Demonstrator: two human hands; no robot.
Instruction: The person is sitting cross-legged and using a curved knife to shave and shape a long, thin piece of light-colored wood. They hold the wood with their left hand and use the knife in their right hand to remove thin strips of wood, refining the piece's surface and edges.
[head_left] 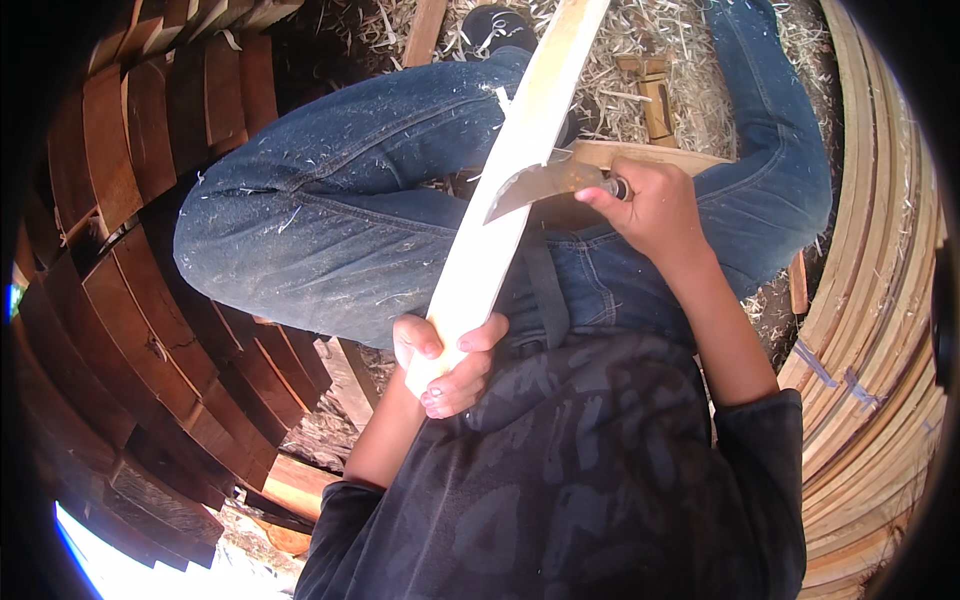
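A long pale wooden strip [497, 190] slants up from my waist, across my lap and past the top of the picture. Around its lower end, close to my belly, my left hand [452, 362] is closed. A broad curved knife [540, 184] with a worn, spotted blade lies across the strip at about its middle. My right hand [655, 208] grips the knife's handle, its thumb stretched out toward the blade; most of the handle is hidden in the fingers. A small curl of wood [503, 100] stands off the strip's left edge above the blade.
Stacked dark wooden pieces [150, 330] rise at my left. A bundle of long pale strips [870, 330] stands along my right side. Wood shavings [640, 90] cover the ground between my legs, around a small wooden block [657, 108]. My jeans-clad legs [330, 220] are folded.
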